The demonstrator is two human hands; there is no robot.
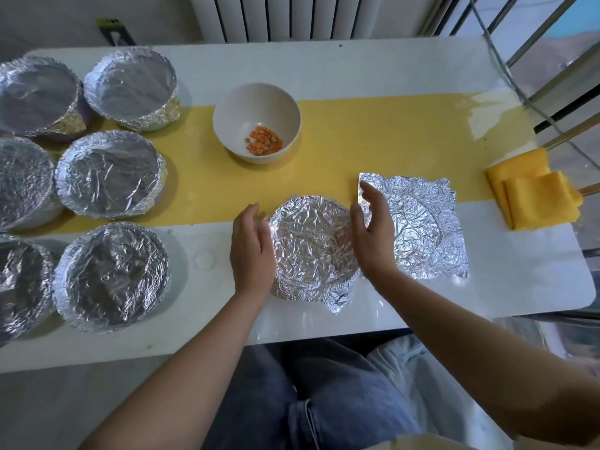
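Note:
A bowl covered with crinkled foil (311, 248) stands near the table's front edge, between my two hands. My left hand (251, 251) cups its left side with fingers curved against the foil rim. At the bowl's right side is my right hand (373, 235), fingers straight and raised, its palm against the rim. A loose, creased foil sheet (428, 228) lies flat just right of that hand. An uncovered white bowl (256, 121) holding diced carrot and a few green bits sits farther back on the yellow strip.
Several foil-covered bowls (110, 173) crowd the left part of the white table (487, 287). A folded yellow cloth (535, 196) lies at the right edge. A radiator and window frame stand behind the table. My legs are below the front edge.

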